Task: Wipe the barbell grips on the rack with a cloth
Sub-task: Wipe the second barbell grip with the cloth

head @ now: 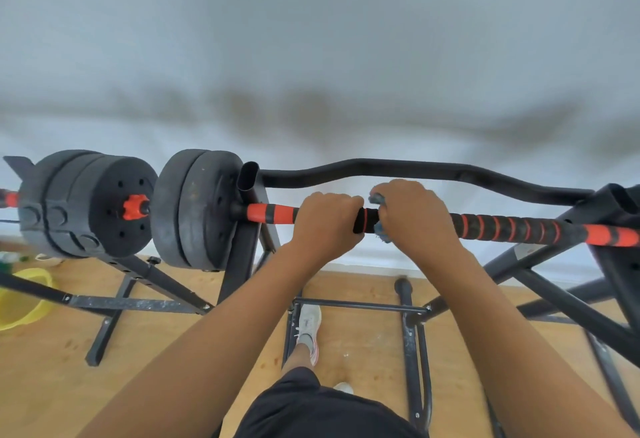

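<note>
A barbell (502, 228) with black and orange grips lies across a black rack (247, 247). Black weight plates (194, 209) sit on its left end. My left hand (323, 221) grips the bar just right of the orange section. Beside it, my right hand (414, 215) is wrapped round the bar with a blue-grey cloth (379, 235) bunched under the fingers. Only scraps of the cloth show above and below the hand. A short black foam section (365, 221) of the bar shows between the two hands.
A curved black bar (398, 165) runs behind the barbell at the wall. A second set of plates (86, 205) with an orange collar rests on the left. A yellow basin (24, 299) stands on the wooden floor at far left. Rack legs cross the floor around my feet.
</note>
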A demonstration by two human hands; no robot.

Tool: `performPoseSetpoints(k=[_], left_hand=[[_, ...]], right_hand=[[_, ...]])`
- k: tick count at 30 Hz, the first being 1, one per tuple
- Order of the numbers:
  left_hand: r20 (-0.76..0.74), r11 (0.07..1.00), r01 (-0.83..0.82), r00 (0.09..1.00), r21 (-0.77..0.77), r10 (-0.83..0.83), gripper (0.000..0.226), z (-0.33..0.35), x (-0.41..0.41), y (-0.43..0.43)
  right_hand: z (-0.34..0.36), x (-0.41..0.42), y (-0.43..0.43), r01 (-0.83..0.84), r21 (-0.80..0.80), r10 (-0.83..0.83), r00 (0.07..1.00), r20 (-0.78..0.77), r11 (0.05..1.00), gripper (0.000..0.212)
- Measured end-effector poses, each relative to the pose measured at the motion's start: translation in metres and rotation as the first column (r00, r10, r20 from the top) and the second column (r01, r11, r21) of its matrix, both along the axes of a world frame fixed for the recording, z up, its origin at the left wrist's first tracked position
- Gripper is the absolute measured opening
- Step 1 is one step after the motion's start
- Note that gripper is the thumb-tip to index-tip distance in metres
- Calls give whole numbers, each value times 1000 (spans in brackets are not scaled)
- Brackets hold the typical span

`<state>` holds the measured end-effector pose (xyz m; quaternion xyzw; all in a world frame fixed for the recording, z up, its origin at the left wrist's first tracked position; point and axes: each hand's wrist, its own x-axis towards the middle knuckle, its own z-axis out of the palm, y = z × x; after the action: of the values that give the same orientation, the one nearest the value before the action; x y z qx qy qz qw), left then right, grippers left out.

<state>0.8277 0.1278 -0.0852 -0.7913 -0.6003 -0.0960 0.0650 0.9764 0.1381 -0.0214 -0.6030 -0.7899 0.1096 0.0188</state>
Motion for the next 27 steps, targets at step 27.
performPoseSetpoints(k=[27], left_hand=[[26, 1000, -13, 1000, 19, 13, 30, -3, 4, -13]], right_hand=[[-7, 5, -27, 42, 68, -27, 977, -213, 997, 42]])
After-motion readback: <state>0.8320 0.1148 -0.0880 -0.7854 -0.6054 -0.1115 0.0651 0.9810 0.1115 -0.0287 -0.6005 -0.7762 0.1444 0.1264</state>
